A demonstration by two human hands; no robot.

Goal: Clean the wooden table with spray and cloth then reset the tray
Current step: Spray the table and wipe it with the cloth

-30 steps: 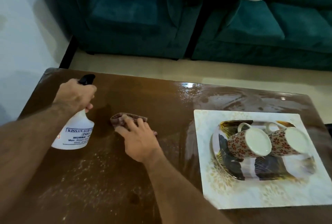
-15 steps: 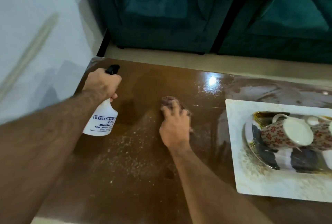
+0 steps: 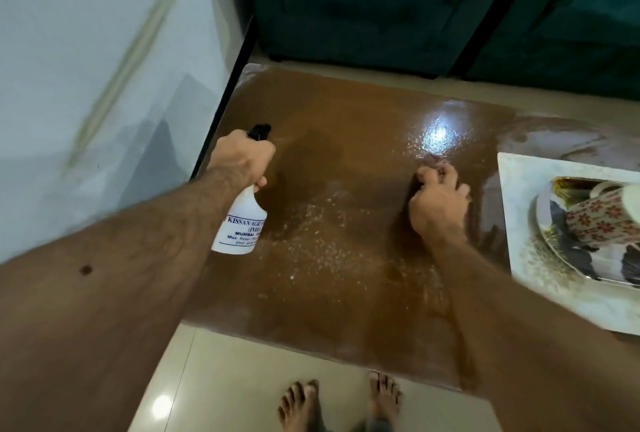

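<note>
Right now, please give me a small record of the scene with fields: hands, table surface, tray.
left hand: grips the spray bottle by its neck, above the table
right hand: presses the cloth on the table
table: wooden, white droplets between the hands
tray: at the right edge, carries a patterned plate and a floral cup

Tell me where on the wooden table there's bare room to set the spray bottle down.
Bare wood lies at the far left corner of the table, beyond the left hand holding the spray bottle. Droplets cover the middle between both arms. The right side is crowded: right hand on the cloth, then the tray.
</note>
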